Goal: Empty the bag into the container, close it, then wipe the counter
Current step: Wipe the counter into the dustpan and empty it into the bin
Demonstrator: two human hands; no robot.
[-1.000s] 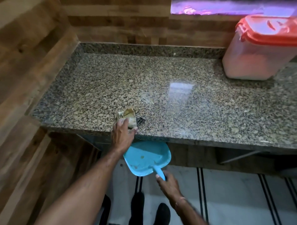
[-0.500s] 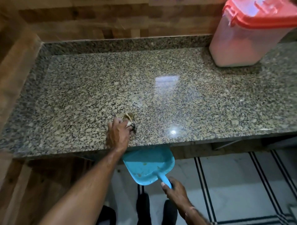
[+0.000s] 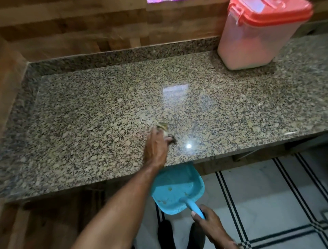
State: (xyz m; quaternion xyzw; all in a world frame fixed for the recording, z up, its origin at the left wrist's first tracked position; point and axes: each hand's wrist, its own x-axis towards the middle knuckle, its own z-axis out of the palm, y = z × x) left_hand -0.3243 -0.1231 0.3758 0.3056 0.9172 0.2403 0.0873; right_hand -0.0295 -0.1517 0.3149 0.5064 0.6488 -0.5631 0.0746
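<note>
Left hand (image 3: 156, 147) and cloth (image 3: 161, 126) farther onto counter (image 3: 88, 115), right hand (image 3: 211, 225) still gripping dustpan (image 3: 175, 188)

The left hand (image 3: 156, 147) presses a crumpled cloth (image 3: 164, 130) on the granite counter (image 3: 88, 115). The right hand (image 3: 210, 224) grips a blue dustpan (image 3: 174, 188) below its near edge. A red-lidded container (image 3: 257, 33) stands far right.

Wood-plank wall (image 3: 88, 21), white tiled floor (image 3: 266, 195) with black double stripes, purple-glowing strip (image 3: 163, 1) at top edge.
</note>
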